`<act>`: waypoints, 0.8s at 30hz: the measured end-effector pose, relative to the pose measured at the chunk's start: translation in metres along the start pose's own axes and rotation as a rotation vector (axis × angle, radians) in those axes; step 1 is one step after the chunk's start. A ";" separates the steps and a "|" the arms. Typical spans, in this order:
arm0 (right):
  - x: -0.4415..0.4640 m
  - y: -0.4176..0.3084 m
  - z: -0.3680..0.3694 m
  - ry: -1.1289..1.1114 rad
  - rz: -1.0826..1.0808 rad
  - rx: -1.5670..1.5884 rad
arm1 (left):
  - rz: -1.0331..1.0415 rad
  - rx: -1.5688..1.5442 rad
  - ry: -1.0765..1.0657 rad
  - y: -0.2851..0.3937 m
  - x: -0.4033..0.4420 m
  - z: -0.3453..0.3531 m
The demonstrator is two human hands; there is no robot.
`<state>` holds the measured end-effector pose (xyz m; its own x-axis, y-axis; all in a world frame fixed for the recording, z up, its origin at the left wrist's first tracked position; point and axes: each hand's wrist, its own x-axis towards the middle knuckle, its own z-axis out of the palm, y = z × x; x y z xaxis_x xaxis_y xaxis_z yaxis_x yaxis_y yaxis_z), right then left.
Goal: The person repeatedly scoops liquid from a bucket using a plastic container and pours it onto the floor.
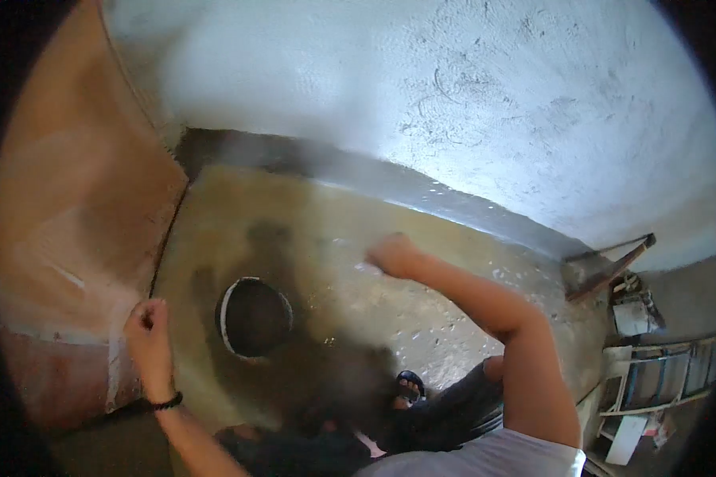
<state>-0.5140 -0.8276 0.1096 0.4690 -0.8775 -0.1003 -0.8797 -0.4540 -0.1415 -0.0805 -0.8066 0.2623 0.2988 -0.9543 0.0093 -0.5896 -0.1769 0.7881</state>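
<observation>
My left hand, with a dark beaded bracelet at its wrist, is raised by the brown wall. Its fingers curl round a dark hollow, and I see nothing in them. Out over the floor, my right hand is closed and slightly blurred. A small pale patch shows under its fingers, but I cannot tell whether it holds anything. Between the hands, lower down, a dark round container with a whitish rim stands on the floor, apart from both.
The floor looks wet and glossy, with pale specks. A rough whitish wall rises ahead and a brown wall on the left. At right are a wooden bracket-like piece and a metal rack. A sandalled foot shows below.
</observation>
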 end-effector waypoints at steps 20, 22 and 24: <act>-0.071 0.220 0.161 -0.613 0.813 -0.314 | -0.201 0.188 0.038 -0.008 -0.062 -0.047; -0.031 0.205 0.145 -0.524 0.844 -0.206 | -0.122 0.274 0.188 -0.009 -0.070 -0.049; 0.007 0.198 0.150 -0.527 0.801 -0.154 | -0.107 0.302 0.189 -0.010 -0.076 -0.059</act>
<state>-0.6726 -0.9003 -0.0670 -0.3317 -0.7707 -0.5440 -0.9366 0.2000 0.2878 -0.0526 -0.7181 0.2900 0.4869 -0.8704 0.0723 -0.7342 -0.3630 0.5737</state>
